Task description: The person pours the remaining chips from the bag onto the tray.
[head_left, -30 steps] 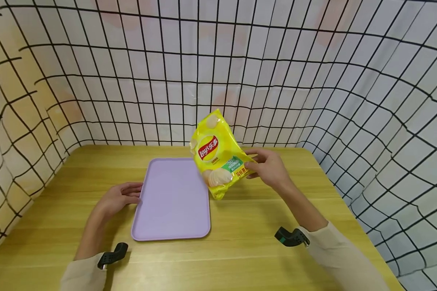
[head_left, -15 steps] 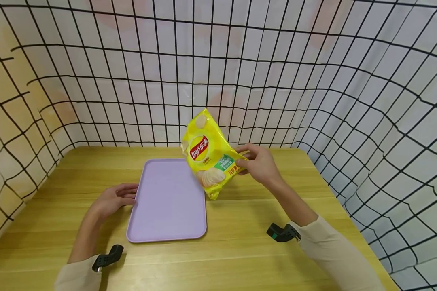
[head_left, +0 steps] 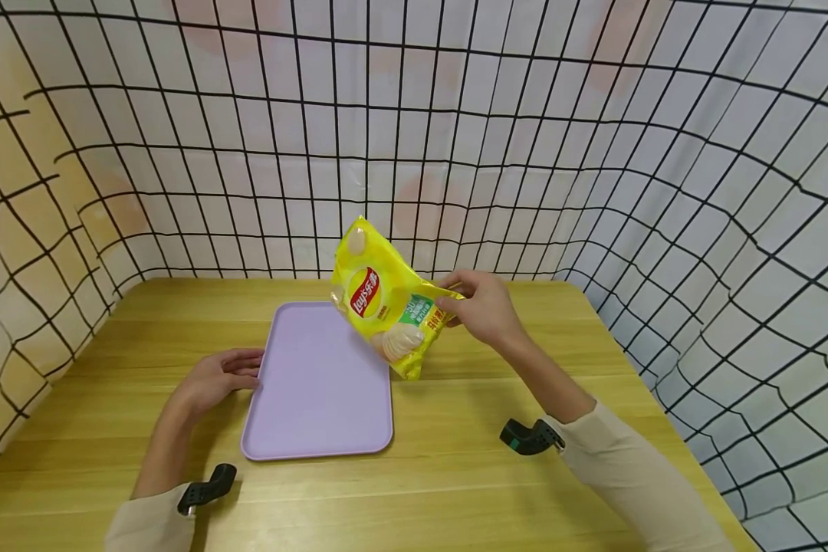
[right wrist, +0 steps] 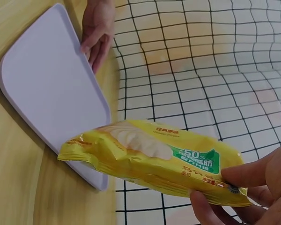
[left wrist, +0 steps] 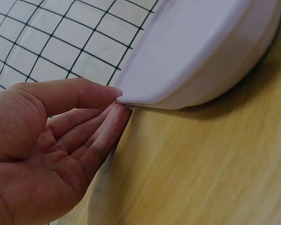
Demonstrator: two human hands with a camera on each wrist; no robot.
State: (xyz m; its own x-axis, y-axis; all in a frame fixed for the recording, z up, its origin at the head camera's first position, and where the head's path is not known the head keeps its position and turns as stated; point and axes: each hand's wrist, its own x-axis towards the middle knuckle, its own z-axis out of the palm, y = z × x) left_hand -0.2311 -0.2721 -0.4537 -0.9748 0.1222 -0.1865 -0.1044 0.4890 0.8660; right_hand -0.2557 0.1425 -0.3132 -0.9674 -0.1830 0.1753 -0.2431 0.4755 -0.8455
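A yellow bag of chips (head_left: pixel 393 303) is gripped by the right hand (head_left: pixel 483 307), its end being pinched with the thumb on the printed face and the fingers behind. The bag is held up tilted above the desk (head_left: pixel 455 483), and in the head view the upper right part of a pale purple tray (head_left: pixel 317 391) is overlapped by it; whether the tray is touched by the bag cannot be told. On the bag's face, turned toward the head camera, a red brand label (head_left: pixel 365 292), a green panel (head_left: pixel 416 309) and a picture of chips (head_left: pixel 400 341) are shown. The tray is laid flat on the desk, its long sides running away from the person. Its left edge is pinched by the left hand (head_left: pixel 214 379), the thumb being placed on the rim and the fingertips just under it, as is seen in the left wrist view. Both forearms are partly covered by beige sleeves, the left sleeve (head_left: pixel 152 521) and the right sleeve (head_left: pixel 642 475), and beside each cuff a black device is worn, one on the left (head_left: pixel 210 487) and one on the right (head_left: pixel 527 438). The desk is enclosed at the back and sides by a white backdrop (head_left: pixel 490 107) crossed with black grid lines.
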